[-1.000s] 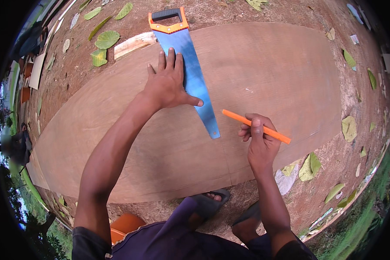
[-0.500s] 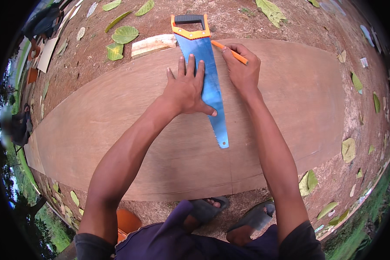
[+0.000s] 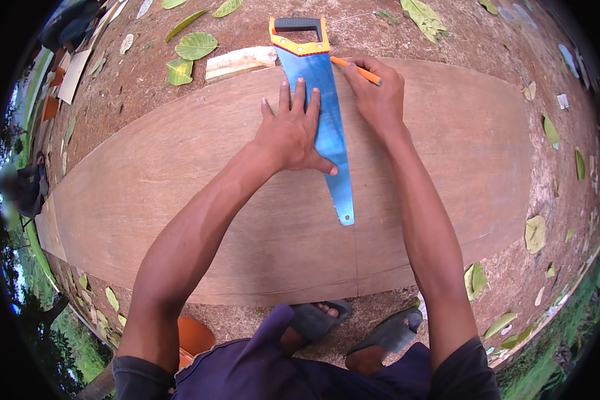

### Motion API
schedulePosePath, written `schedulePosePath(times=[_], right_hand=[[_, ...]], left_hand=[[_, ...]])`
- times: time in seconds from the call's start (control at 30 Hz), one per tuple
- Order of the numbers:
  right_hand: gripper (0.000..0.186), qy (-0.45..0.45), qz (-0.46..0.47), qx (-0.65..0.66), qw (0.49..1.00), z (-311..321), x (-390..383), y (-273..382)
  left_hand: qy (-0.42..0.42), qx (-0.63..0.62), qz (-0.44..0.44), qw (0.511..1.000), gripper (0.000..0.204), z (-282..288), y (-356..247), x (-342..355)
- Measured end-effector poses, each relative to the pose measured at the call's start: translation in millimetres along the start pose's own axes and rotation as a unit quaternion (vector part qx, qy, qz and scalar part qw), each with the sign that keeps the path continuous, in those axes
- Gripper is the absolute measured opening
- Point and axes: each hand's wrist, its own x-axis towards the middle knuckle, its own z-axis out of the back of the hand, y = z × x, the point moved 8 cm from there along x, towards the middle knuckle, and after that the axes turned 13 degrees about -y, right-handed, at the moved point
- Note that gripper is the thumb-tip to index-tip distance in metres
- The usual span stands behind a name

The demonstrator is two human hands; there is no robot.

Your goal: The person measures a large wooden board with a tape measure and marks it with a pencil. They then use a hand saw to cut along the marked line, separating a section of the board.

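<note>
A handsaw [image 3: 335, 193] with a blue blade and an orange and black handle lies across a large brown plywood sheet [image 3: 127, 213], handle toward the top of the picture. My left hand [image 3: 288, 133] rests on the blade and the board beside it, fingers spread and thumb over the blade. Just right of the blade, my right hand [image 3: 380, 100] grips an orange pencil [image 3: 371, 76], its tip at the blade's edge near the handle. A thin straight line [image 3: 357, 267] shows on the sheet below the saw's tip.
Reddish dirt with fallen leaves [image 3: 195, 45] surrounds the sheet. A pale wood piece [image 3: 239, 61] lies by the saw handle. Other people [image 3: 27, 180] and flat boards [image 3: 73, 77] are at the left. My sandalled feet [image 3: 387, 333] and an orange plastic object [image 3: 192, 333] are below the sheet.
My right hand has moved upward from beside the blade's lower end to its handle end, taking the pencil along. My left hand stays on the saw. The view has shifted slightly.
</note>
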Motion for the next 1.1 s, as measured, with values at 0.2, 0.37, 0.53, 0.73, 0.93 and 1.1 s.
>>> schedulePosePath(times=[0.2, 0.37, 0.53, 0.73, 0.93, 1.1], right_hand=[[0.027, 0.043, -0.036, -0.027, 0.998, 3.7, 0.5, 6.4], [0.029, 0.063, -0.025, -0.047, 0.997, 10.6, -4.0, 0.8], [0.028, 0.075, -0.018, -0.049, 0.996, 16.1, -15.5, 9.4], [0.026, 0.064, -0.014, -0.031, 0.997, 13.7, -25.6, 9.9], [0.026, 0.054, 0.019, -0.042, 0.997, -1.6, -1.6, 3.6], [0.028, 0.077, 0.029, -0.066, 0.994, 3.2, -5.7, 7.8]], left_hand=[[-0.015, -0.002, -0.004, 1.0, 0.156, 0.8, 0.6, -1.0], [-0.02, 0.012, -0.009, 1.0, 0.156, -2.0, -1.2, 1.2], [-0.016, 0.023, -0.006, 1.0, 0.156, -1.7, 1.3, -0.5], [-0.023, 0.012, -0.007, 1.0, 0.156, -0.8, 1.9, -1.8], [-0.022, 0.015, -0.008, 1.0, 0.156, -0.9, 0.4, -0.5], [-0.023, 0.017, -0.006, 1.0, 0.155, -1.6, 1.4, -1.1]])
